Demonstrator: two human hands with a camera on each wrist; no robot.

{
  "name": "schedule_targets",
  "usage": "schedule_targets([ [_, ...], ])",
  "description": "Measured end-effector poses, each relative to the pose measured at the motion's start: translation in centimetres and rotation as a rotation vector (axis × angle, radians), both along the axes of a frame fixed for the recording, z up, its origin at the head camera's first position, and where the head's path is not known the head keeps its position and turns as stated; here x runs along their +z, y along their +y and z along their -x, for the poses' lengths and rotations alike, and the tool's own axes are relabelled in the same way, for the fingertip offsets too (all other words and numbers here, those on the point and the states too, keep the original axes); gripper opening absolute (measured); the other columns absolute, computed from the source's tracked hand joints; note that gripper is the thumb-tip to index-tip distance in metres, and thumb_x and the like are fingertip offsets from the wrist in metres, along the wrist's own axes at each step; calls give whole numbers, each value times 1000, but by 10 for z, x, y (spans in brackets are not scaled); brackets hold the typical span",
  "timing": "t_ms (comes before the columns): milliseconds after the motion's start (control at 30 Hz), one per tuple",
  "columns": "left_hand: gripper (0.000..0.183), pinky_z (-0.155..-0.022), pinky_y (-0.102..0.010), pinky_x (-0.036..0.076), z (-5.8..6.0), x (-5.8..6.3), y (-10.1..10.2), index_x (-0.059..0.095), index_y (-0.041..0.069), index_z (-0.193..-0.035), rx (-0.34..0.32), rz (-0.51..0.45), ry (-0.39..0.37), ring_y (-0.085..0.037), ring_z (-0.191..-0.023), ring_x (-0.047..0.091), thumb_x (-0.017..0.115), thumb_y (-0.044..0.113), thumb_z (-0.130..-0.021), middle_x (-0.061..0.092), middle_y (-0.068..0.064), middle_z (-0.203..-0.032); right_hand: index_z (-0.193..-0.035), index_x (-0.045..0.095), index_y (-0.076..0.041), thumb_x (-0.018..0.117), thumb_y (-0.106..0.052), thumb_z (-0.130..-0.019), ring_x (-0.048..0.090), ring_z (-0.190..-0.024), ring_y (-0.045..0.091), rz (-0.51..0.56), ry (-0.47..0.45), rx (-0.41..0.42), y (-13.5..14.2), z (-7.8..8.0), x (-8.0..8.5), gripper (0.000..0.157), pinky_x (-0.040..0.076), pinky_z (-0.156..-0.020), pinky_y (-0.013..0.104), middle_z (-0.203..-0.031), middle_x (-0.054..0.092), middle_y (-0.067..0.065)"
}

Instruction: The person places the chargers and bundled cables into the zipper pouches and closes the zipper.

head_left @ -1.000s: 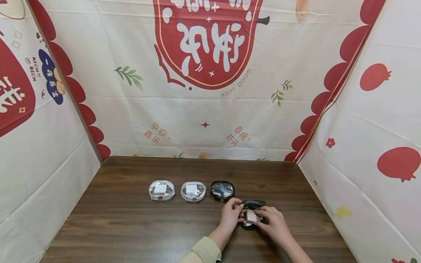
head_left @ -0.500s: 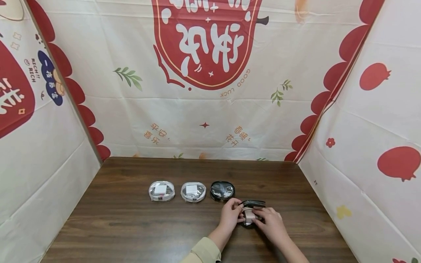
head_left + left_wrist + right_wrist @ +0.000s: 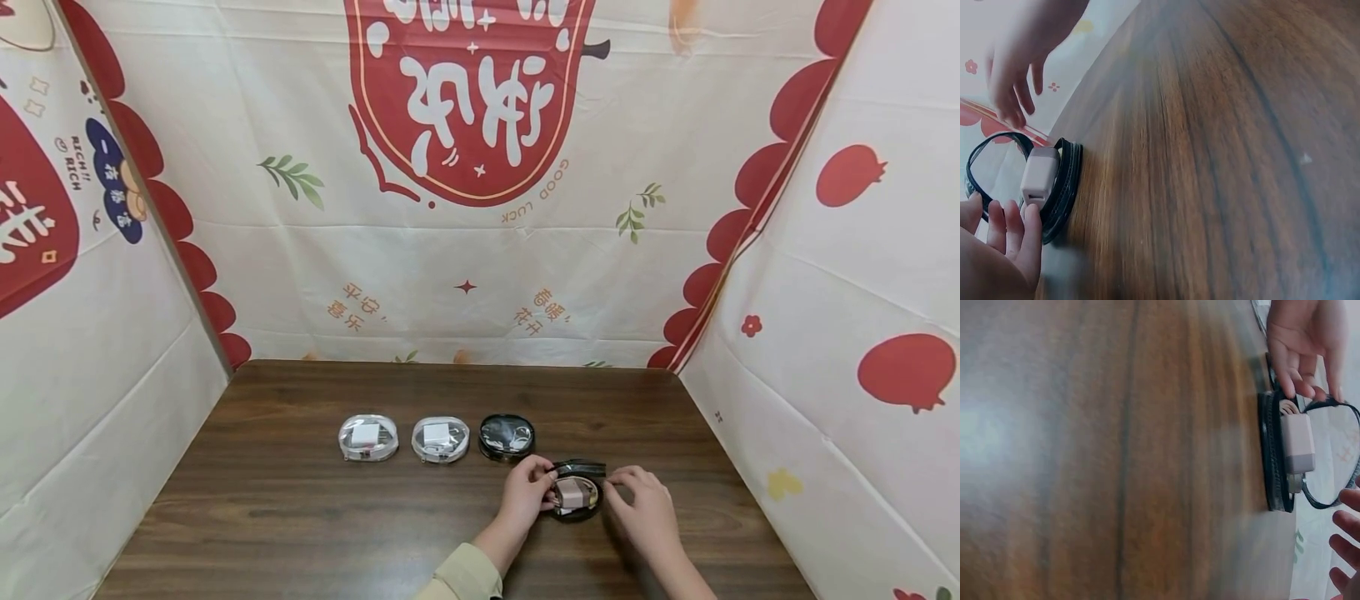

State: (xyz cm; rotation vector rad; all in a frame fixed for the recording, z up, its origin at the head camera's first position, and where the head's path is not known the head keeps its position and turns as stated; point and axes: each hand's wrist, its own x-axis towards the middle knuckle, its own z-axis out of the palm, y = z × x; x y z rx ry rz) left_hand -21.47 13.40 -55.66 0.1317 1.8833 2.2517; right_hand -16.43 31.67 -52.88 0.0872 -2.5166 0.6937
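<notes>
A small black-rimmed zip pouch (image 3: 576, 468) with a clear lid lies unzipped on the table, its lid raised at the back. Inside sits a pink and grey charger plug (image 3: 1298, 442) with a pale coiled cable (image 3: 1288, 407) beside it. My left hand (image 3: 527, 490) holds the pouch at its left side, thumb at the lid's edge (image 3: 984, 194) and fingers along the body. On the right, my right hand (image 3: 643, 510) hovers by the lid's right end, fingers loosely bent and holding nothing. The left wrist view shows a gap between those fingers and the lid.
Two clear pouches (image 3: 368, 437) with white plugs inside and a closed black pouch (image 3: 507, 437) stand in a row behind and left. The brown wooden table (image 3: 300, 517) is bounded by printed cloth walls (image 3: 465, 250).
My right hand has let go of the charger plug and moved right, out to the lid's end. The plug now lies settled inside the pouch. My left hand has stayed in place.
</notes>
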Motion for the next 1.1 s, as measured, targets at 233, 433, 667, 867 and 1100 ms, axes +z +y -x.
schedule_targets([
  [233,8,-53,-29,53,3,-2,-11,64,2,-96,-68,88,33,-12,-60,57,67,1,-89,52,3,-68,-95,70,-7,72,-7,-84,58,-99,34,20,-10,16,4,5,8,12,39,-83,57,-101,66,9],
  [433,11,-54,-31,53,5,-1,-21,68,2,-93,-123,153,58,-10,-61,55,70,-4,-85,54,4,-69,-104,71,-5,72,-9,-85,57,-103,34,11,-65,67,-2,13,8,19,37,-87,60,-107,66,9],
  [667,25,-48,-23,47,13,3,-28,70,-1,-92,-121,236,143,-6,-55,49,59,-14,-74,54,7,-69,-105,71,-6,73,-11,-84,55,-107,33,-43,-111,112,-9,20,3,22,36,-89,58,-111,66,9],
  [867,21,-51,-20,46,27,7,-30,71,2,-94,-157,415,295,-3,-58,52,62,-10,-79,63,4,-75,-112,70,-5,74,-18,-85,52,-117,37,-102,-147,199,-10,23,-3,30,35,-93,63,-121,64,13],
  [1100,30,-77,-24,50,41,7,-25,72,4,-103,-293,662,419,-11,-89,64,67,-10,-77,71,-2,-95,-129,63,-11,67,-40,-90,38,-134,39,-147,-301,316,-8,19,-10,50,19,-102,70,-143,50,11],
])
